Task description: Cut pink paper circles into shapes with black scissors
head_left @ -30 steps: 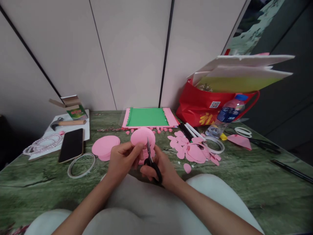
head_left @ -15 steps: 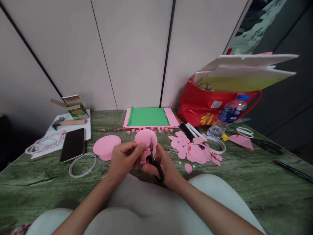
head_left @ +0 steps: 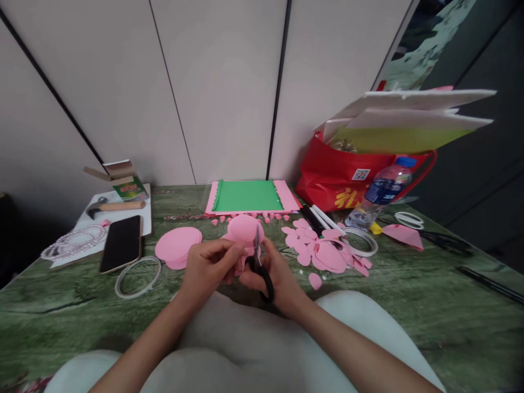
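Observation:
Between the fingertips of my left hand point(head_left: 210, 266) is a pink paper piece point(head_left: 243, 227), rounded along its upper edge. Black-handled scissors point(head_left: 260, 273) are gripped in my right hand point(head_left: 279, 281), thumb and fingers around the handles. Their blades point up and away from me, lying against the right side of the paper. My fingers hide the paper's lower part. Left of my left hand lies a stack of pink paper ovals point(head_left: 178, 246). To the right of my right hand, pink paper cutouts point(head_left: 329, 256) are heaped, with one small petal-shaped piece point(head_left: 315, 281) apart from them.
Behind my hands, a green sheet point(head_left: 248, 195) rests on pink paper. At left are a phone point(head_left: 120, 244), a tape roll point(head_left: 138, 277), bead strings point(head_left: 73, 243) and a hammer point(head_left: 117, 206). At right stand a water bottle point(head_left: 380, 191) and a red bag point(head_left: 327, 174).
The scissors' blades have moved slightly right, toward the paper's right edge. The paper has shifted and turned a little in my left fingers. Both hands stay in nearly the same place.

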`<state>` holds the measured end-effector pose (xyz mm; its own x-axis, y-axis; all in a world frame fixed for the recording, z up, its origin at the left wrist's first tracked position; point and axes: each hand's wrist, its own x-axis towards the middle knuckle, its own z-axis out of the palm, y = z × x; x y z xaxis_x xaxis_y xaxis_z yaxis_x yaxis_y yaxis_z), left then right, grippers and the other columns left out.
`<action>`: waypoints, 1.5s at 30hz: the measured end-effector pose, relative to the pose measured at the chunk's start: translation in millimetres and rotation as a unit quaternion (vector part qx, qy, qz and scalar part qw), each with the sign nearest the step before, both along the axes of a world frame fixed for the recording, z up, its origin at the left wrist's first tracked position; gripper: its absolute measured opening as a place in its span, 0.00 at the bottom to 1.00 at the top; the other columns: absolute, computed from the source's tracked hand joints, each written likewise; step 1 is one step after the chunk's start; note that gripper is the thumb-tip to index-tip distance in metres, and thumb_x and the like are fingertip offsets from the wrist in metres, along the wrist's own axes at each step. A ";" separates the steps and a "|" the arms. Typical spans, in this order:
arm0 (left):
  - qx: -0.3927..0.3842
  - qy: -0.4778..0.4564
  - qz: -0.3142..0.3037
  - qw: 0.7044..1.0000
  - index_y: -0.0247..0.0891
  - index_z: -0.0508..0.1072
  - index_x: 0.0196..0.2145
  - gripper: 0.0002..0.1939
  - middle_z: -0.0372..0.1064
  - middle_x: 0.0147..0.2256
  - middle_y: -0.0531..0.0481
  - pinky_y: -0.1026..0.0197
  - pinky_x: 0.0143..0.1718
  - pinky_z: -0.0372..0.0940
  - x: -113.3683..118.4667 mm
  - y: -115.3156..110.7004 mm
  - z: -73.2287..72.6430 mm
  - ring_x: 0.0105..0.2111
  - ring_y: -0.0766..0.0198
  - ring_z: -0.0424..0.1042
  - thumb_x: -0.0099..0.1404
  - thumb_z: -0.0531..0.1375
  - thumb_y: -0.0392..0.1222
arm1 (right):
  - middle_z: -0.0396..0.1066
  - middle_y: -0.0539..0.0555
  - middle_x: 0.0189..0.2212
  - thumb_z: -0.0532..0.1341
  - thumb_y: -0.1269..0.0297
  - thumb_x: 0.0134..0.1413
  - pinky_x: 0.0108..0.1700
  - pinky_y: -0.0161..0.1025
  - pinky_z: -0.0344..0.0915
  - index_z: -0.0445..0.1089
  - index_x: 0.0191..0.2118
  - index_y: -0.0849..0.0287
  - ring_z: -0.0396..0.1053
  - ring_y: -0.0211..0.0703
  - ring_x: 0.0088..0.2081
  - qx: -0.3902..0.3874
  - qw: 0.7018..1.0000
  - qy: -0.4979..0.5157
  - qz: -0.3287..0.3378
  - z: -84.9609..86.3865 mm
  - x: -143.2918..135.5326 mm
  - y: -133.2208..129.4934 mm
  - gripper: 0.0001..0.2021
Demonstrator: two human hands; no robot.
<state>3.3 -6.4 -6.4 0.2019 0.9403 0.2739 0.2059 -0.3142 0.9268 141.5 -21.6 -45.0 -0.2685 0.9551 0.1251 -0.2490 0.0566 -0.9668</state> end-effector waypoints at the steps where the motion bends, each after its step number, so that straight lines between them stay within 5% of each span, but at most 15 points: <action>1: 0.001 0.000 -0.003 1.000 0.35 0.68 0.15 0.15 0.62 0.13 0.57 0.71 0.11 0.52 0.0 0.3 0.2 0.11 0.75 0.58 0.58 0.56 0.41 | 0.61 0.42 0.19 0.68 0.59 0.34 0.20 0.30 0.52 0.49 0.51 0.59 0.56 0.32 0.18 0.003 1.000 -0.001 -0.001 0.1 0.3 0.2 0.37; 7: -0.041 -0.043 0.037 0.998 0.36 0.66 0.20 0.12 0.59 0.12 0.59 0.72 0.10 0.50 -0.9 6.1 -3.6 0.10 0.75 0.57 0.58 0.57 0.43 | 0.60 0.41 0.17 0.68 0.60 0.36 0.19 0.29 0.50 0.49 0.52 0.58 0.54 0.31 0.17 0.009 1.000 -0.009 0.008 -0.1 1.2 0.5 0.37; 12: -0.068 -0.060 -0.009 0.996 0.36 0.67 0.27 0.10 0.62 0.14 0.59 0.72 0.09 0.49 -0.7 7.5 -6.6 0.09 0.75 0.57 0.58 0.57 0.46 | 0.61 0.42 0.18 0.67 0.62 0.38 0.18 0.28 0.50 0.50 0.52 0.58 0.54 0.30 0.17 0.009 0.999 -0.032 0.014 1.1 0.6 -0.2 0.35; 18: -0.070 -0.095 0.011 0.993 0.38 0.65 0.32 0.09 0.64 0.16 0.60 0.71 0.08 0.51 -0.1 8.3 -4.2 0.09 0.74 0.58 0.56 0.60 0.44 | 0.61 0.41 0.18 0.68 0.60 0.37 0.18 0.28 0.52 0.49 0.53 0.59 0.54 0.30 0.16 0.012 0.999 -0.031 0.035 2.4 1.3 -0.4 0.37; 25: -0.036 -0.053 0.018 0.998 0.35 0.65 0.18 0.13 0.61 0.13 0.58 0.70 0.12 0.55 1.2 2.1 1.5 0.11 0.74 0.59 0.57 0.58 0.42 | 0.61 0.42 0.19 0.67 0.57 0.37 0.18 0.29 0.50 0.51 0.51 0.57 0.54 0.31 0.17 0.020 0.999 -0.021 0.028 6.9 -0.4 -1.5 0.35; 45: 0.076 0.028 0.081 0.993 0.36 0.65 0.17 0.13 0.59 0.12 0.58 0.70 0.14 0.54 0.9 -4.9 0.7 0.12 0.73 0.59 0.56 0.58 0.41 | 0.60 0.42 0.19 0.69 0.62 0.35 0.20 0.30 0.53 0.48 0.53 0.56 0.56 0.33 0.18 -0.001 1.000 0.006 0.023 -1.6 0.9 0.5 0.40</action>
